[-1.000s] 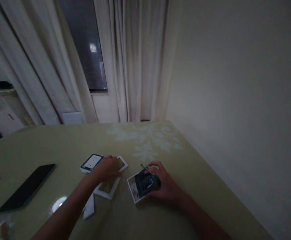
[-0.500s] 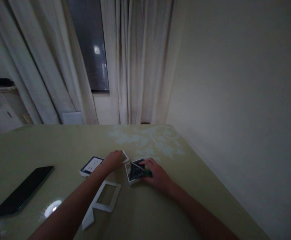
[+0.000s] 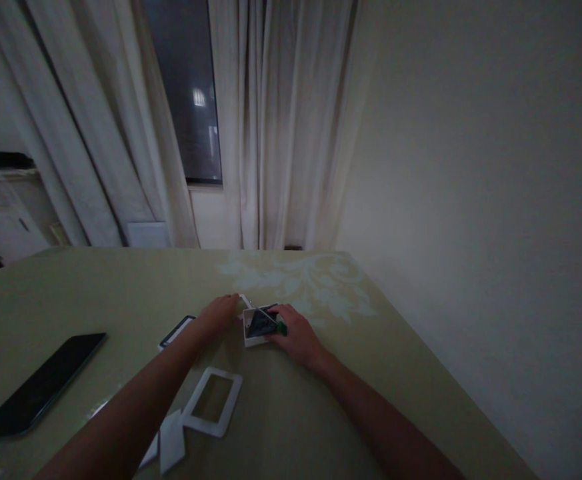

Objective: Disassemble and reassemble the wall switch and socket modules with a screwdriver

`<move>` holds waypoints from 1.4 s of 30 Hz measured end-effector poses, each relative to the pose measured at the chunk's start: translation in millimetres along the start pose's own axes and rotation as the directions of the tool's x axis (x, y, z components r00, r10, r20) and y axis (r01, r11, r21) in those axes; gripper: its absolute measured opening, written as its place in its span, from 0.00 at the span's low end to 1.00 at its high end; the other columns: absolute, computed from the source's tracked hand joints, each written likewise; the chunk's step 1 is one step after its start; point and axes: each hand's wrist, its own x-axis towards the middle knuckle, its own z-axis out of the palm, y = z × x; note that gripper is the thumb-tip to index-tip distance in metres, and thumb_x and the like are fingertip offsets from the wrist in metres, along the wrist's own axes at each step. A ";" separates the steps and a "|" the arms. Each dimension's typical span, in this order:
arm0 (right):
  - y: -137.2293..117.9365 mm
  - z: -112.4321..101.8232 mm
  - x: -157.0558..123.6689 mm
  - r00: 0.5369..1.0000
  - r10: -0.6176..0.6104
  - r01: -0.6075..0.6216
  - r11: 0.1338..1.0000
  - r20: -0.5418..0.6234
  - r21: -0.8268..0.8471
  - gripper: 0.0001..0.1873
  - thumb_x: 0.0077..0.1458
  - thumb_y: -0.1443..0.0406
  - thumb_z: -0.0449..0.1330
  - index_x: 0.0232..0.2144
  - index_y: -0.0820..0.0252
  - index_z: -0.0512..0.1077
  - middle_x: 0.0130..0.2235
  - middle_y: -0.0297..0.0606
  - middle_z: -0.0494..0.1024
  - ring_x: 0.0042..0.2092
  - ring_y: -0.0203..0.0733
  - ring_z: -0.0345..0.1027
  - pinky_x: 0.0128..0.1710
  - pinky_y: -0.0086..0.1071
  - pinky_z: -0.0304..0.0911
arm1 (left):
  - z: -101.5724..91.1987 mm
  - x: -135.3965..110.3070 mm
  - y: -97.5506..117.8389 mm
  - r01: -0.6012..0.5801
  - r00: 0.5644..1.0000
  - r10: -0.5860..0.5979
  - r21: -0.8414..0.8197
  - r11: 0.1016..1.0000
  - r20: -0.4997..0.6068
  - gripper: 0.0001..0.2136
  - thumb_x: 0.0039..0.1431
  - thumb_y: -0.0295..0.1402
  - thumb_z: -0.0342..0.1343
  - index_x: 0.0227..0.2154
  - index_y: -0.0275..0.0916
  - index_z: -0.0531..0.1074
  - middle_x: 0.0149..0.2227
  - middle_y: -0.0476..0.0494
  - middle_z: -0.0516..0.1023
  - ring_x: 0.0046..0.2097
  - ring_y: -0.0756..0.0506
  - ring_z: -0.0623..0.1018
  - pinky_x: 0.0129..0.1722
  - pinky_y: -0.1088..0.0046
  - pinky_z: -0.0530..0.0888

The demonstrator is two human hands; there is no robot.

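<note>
My right hand (image 3: 298, 337) is closed around the right side of a small white box (image 3: 255, 341) with a dark insert (image 3: 261, 325) in it. A screwdriver (image 3: 281, 328) with a green handle is held in the same hand, its thin shaft slanting across the box to the upper left. Just left of the box, my left hand (image 3: 221, 313) has its fingers closed at a white frame piece (image 3: 245, 302), mostly hidden by the hand. Under my left forearm a socket panel (image 3: 177, 331) with a dark border is partly covered.
Nearer me lie a white rectangular frame (image 3: 214, 402) and flat white pieces (image 3: 172, 440). A black tablet-like slab (image 3: 41, 383) rests at the left of the green table (image 3: 291, 420). Curtains (image 3: 291, 133) and a wall (image 3: 471, 167) stand beyond.
Both hands have moved slightly left and away from me, the box and screwdriver going along with the right one. The left forearm now covers more of the socket panel.
</note>
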 end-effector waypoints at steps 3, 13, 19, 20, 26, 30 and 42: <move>-4.6 9.0 1.5 0.999 0.024 -0.024 1.000 -0.043 0.012 0.28 0.54 0.70 0.73 0.56 0.53 0.76 0.54 0.42 0.80 0.57 0.53 0.75 0.61 0.46 0.68 | -13.0 -12.3 -1.4 0.055 0.998 -0.055 0.027 0.998 -0.002 0.18 0.72 0.39 0.64 0.60 0.40 0.74 0.61 0.38 0.78 0.57 0.37 0.81 0.56 0.51 0.81; -4.2 4.3 -56.3 0.939 0.183 -0.137 0.976 -0.290 0.171 0.27 0.59 0.58 0.69 0.59 0.53 0.75 0.59 0.46 0.75 0.58 0.54 0.73 0.59 0.48 0.70 | -43.4 -75.1 -37.2 0.379 0.912 -0.391 0.107 0.919 0.122 0.22 0.72 0.42 0.64 0.63 0.40 0.72 0.63 0.36 0.76 0.59 0.35 0.80 0.58 0.46 0.80; 9.5 -9.5 -85.9 0.874 0.373 -0.267 0.904 -0.311 0.333 0.20 0.63 0.51 0.66 0.50 0.57 0.78 0.45 0.42 0.81 0.41 0.47 0.77 0.38 0.37 0.73 | -47.5 -102.4 -28.4 0.388 0.916 -0.391 0.048 0.920 0.088 0.17 0.72 0.40 0.64 0.58 0.39 0.75 0.59 0.38 0.79 0.55 0.38 0.82 0.54 0.51 0.82; 12.3 -9.8 -86.6 0.868 0.401 -0.289 0.887 -0.294 0.360 0.19 0.64 0.51 0.66 0.48 0.58 0.78 0.41 0.40 0.81 0.37 0.44 0.76 0.35 0.35 0.72 | -50.9 -104.6 -23.8 0.384 0.921 -0.385 0.029 0.923 0.054 0.17 0.72 0.40 0.64 0.58 0.39 0.75 0.59 0.39 0.79 0.55 0.37 0.82 0.55 0.51 0.81; 26.6 -7.8 -79.1 0.834 0.519 -0.373 0.780 -0.185 0.503 0.15 0.72 0.57 0.65 0.52 0.62 0.76 0.46 0.39 0.81 0.40 0.41 0.78 0.40 0.38 0.78 | -70.0 -122.6 34.7 0.180 0.952 -0.214 -0.163 0.970 -0.221 0.31 0.63 0.38 0.67 0.65 0.33 0.68 0.60 0.30 0.78 0.61 0.32 0.79 0.61 0.57 0.76; 34.1 -13.8 -75.8 0.807 0.564 -0.367 0.709 -0.172 0.602 0.18 0.71 0.58 0.65 0.57 0.60 0.74 0.55 0.44 0.79 0.50 0.48 0.79 0.49 0.46 0.78 | -38.9 -161.7 102.5 -0.083 0.956 0.004 -0.255 0.963 -0.294 0.43 0.56 0.37 0.67 0.73 0.40 0.58 0.67 0.33 0.73 0.66 0.35 0.75 0.65 0.61 0.73; 35.8 -18.6 -75.9 0.779 0.610 -0.347 0.611 -0.143 0.712 0.19 0.71 0.58 0.65 0.58 0.60 0.74 0.57 0.44 0.79 0.51 0.49 0.78 0.50 0.47 0.78 | 100.7 -224.7 121.9 -0.149 0.972 0.070 -0.358 0.922 -0.224 0.46 0.54 0.48 0.70 0.74 0.53 0.59 0.70 0.35 0.72 0.68 0.25 0.73 0.68 0.43 0.73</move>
